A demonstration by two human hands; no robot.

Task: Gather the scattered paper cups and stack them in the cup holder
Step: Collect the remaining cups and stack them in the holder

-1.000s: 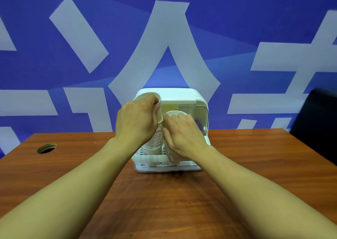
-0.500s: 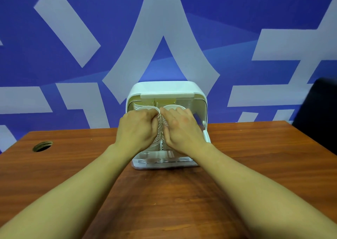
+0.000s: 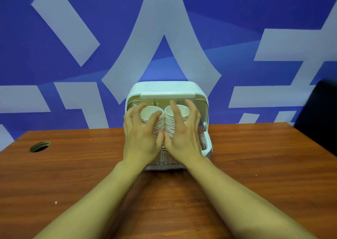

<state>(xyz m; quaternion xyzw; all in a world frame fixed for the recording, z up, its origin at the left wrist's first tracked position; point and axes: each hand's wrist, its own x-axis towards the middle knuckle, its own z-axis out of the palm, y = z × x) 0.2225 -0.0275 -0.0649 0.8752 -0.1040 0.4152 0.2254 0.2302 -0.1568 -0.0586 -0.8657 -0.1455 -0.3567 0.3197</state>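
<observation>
Cups stand in two upright stacks, side by side, inside the white holder, which sits on the surface just beyond both hands. Well to the left of the left hand the surface shows only a round hole and a few pale specks, with no loose cup in sight there. The left hand has its fingers spread and almost straight in front of the left stack, the thumb lying across its rims, gripping nothing. Just beside it is the right stack, and the right hand is likewise slack and spread before it, the forefinger crossing the top cup's mouth; whether it touches I cannot tell. Right of that hand the holder's door stands open. No cup lies on that side either, so the gathering looks finished, and shutting the door may be all that is left.
</observation>
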